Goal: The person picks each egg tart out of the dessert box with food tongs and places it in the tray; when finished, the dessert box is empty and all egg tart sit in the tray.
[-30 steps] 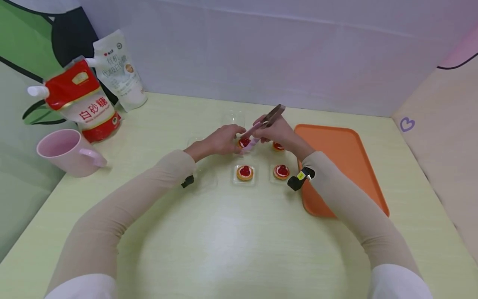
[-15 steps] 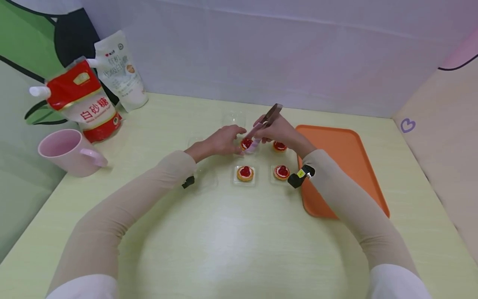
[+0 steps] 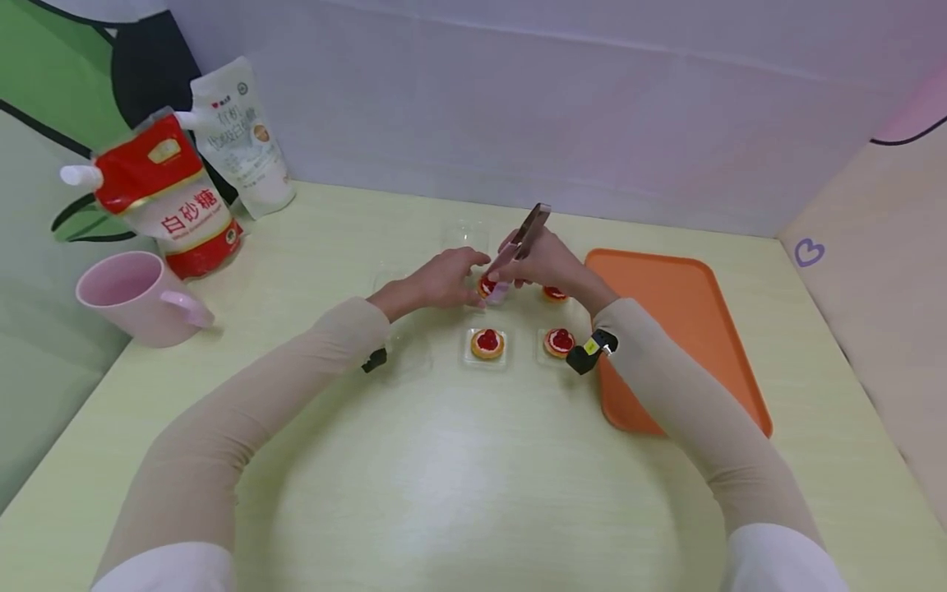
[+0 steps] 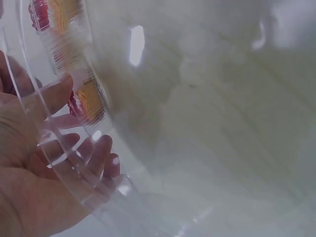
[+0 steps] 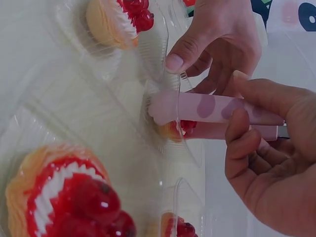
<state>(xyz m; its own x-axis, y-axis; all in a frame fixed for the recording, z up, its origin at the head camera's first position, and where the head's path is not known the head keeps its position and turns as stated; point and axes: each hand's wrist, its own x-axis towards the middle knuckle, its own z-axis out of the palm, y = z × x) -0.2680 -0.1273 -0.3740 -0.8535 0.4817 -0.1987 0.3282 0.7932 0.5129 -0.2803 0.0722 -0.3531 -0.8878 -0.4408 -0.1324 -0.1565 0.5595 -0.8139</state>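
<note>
My right hand (image 3: 543,259) grips pink tongs (image 5: 212,106) with a paw-shaped tip and a metallic back end. Their tips straddle a small fruit tart (image 3: 486,286) with red berries and white cream, inside a clear plastic box (image 5: 190,148). My left hand (image 3: 447,278) comes from the left and holds the edge of that box, its thumb at the rim in the right wrist view. Its fingers show through clear plastic in the left wrist view. The tongs and fingers partly hide the tart.
More boxed tarts stand near: one in front (image 3: 487,344), one front right (image 3: 559,342), one behind my right wrist (image 3: 553,293). Clear lids lie open at left. An orange tray (image 3: 666,329) is at right; a pink mug (image 3: 136,300) and sugar pouch (image 3: 177,214) at left.
The right hand and tongs have shifted slightly left, and the tongs stand a little steeper over the tart. The left hand has stayed nearly still.
</note>
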